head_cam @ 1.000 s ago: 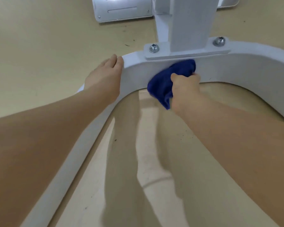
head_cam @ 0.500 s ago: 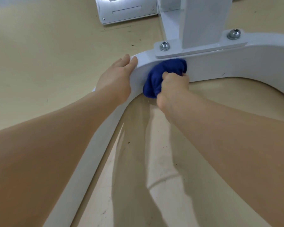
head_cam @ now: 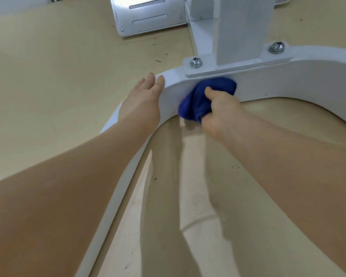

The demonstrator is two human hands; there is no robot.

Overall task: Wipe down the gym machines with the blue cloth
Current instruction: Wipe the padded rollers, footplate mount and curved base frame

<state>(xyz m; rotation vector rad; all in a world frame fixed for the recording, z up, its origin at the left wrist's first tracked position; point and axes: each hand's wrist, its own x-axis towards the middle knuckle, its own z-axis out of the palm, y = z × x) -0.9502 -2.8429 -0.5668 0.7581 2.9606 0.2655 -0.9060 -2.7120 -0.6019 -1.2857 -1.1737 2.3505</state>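
Note:
A white curved base frame (head_cam: 300,80) of a gym machine lies on the floor, with a white upright post (head_cam: 242,29) bolted onto it. My right hand (head_cam: 220,110) is shut on a bunched blue cloth (head_cam: 198,102), which it presses against the inner side of the frame just below the bolted plate. My left hand (head_cam: 142,104) lies flat on the outer bend of the frame, fingers together and holding nothing, a little left of the cloth.
Two bolts (head_cam: 195,62) (head_cam: 276,47) fix the post's plate to the frame. A silver metal plate (head_cam: 148,17) with slots lies on the tan floor (head_cam: 58,76) behind the frame. The frame's left leg (head_cam: 116,196) runs toward me between my arms.
My right hand has slid the cloth leftward along the frame's inner side toward the bend. My left hand stays resting on the bend. The view has shifted slightly.

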